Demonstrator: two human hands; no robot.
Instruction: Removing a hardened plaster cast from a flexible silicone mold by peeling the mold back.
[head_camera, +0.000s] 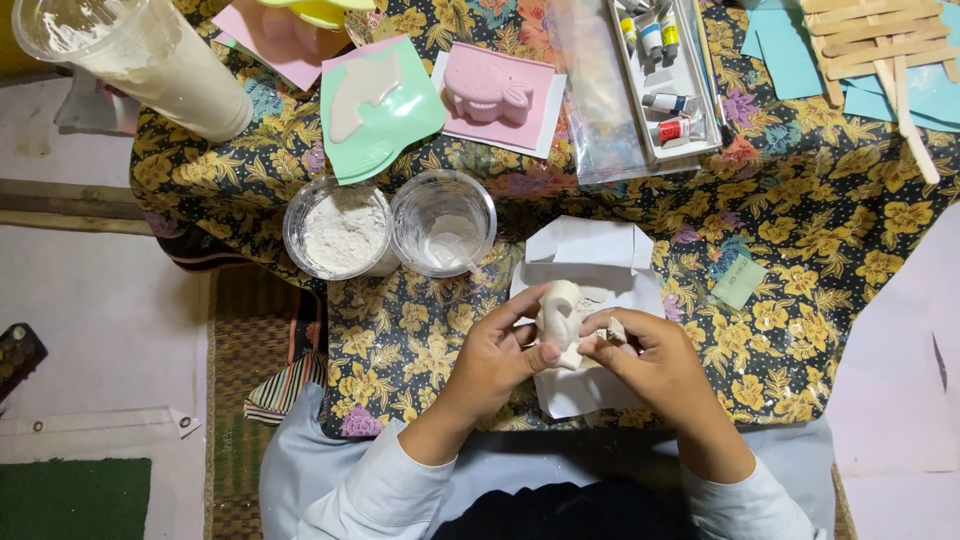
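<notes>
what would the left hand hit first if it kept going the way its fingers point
Probably the clear plastic cup with white residue: the left hand, holding the white plaster figure, points up and away towards it, though depth is unclear.

Left hand (495, 362) curled with thumb and fingers closed in a grip, right hand (648, 362) beside it with fingertips pinched, both wrists bent inward, forearms in pale sleeves

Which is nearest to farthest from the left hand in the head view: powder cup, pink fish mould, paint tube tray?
From the left hand:
1. Powder cup, up and left of it.
2. Pink fish mould, straight up, mid-table.
3. Paint tube tray, up and right, far edge.
</notes>
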